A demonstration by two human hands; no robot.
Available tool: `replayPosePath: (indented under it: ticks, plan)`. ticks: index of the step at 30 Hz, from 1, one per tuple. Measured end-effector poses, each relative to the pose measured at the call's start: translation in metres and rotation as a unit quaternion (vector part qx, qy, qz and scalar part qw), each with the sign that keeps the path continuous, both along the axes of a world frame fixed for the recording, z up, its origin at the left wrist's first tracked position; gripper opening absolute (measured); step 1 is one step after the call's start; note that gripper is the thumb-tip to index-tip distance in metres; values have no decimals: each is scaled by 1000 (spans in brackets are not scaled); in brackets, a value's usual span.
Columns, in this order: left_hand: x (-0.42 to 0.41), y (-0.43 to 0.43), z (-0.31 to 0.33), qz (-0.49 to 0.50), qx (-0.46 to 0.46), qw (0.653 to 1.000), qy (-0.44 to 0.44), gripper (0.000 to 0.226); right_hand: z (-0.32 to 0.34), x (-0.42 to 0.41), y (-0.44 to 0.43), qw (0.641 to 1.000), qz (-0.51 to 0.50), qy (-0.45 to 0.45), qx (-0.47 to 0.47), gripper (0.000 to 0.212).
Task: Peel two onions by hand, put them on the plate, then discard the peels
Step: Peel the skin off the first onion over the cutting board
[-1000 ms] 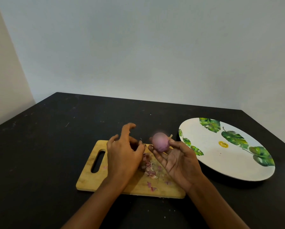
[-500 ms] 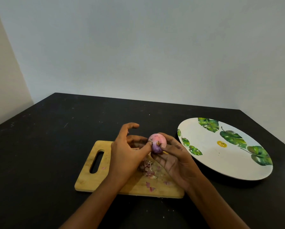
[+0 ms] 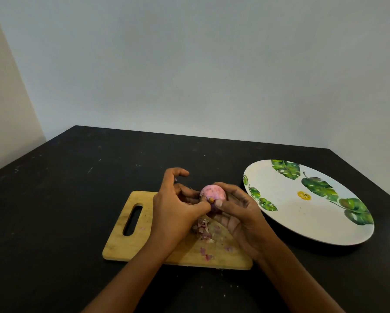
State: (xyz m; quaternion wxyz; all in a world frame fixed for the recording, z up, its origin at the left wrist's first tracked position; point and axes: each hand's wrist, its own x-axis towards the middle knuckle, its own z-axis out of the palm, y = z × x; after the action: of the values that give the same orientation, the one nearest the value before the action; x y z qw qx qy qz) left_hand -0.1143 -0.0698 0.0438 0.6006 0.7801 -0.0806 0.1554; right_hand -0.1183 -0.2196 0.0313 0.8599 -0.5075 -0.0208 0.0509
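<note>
Left hand (image 3: 173, 213) has met onion (image 3: 213, 193) in right hand (image 3: 239, 213) over board (image 3: 126, 242) edge.

Pink-purple onion (image 3: 212, 194); tan board (image 3: 130, 240); white plate (image 3: 289, 213), green leaf print; black table (image 3: 54, 199).

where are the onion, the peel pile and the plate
onion (image 3: 212, 195): head view, on its pink upper face
peel pile (image 3: 202, 230): head view, middle of the heap
plate (image 3: 286, 222): head view, bare white centre
</note>
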Motion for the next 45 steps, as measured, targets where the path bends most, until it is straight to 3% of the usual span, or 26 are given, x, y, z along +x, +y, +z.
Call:
replayPosePath:
  ticks: [8, 14, 18, 24, 31, 39, 45]
  plan:
    - [3, 0, -7, 43, 42, 998, -26, 55, -3, 0, 5, 1000, -12, 5, -1, 41]
    - [2, -4, -6, 45, 6, 998, -36, 42, -4, 4, 5, 998, -33, 28, 48, 40]
    - [0, -5, -2, 28, -5, 998, -55, 47, -5, 5, 5, 998, -36, 25, 54, 44]
    - [2, -4, -6, 49, 48, 994, -82, 46, -7, 4, 5, 998, -57, 1, 9, 45]
    - [-1, -5, -6, 49, 57, 995, -71, 61, -7, 2, 5, 997, -55, -13, -52, 47]
    - [1, -1, -6, 62, 42, 994, -79, 62, -2, 2, 9, 997, -31, 28, 58, 41]
    - [6, 4, -7, 92, 88, 988, -86, 60, 2, 1, 4, 990, -18, 46, 130, 36]
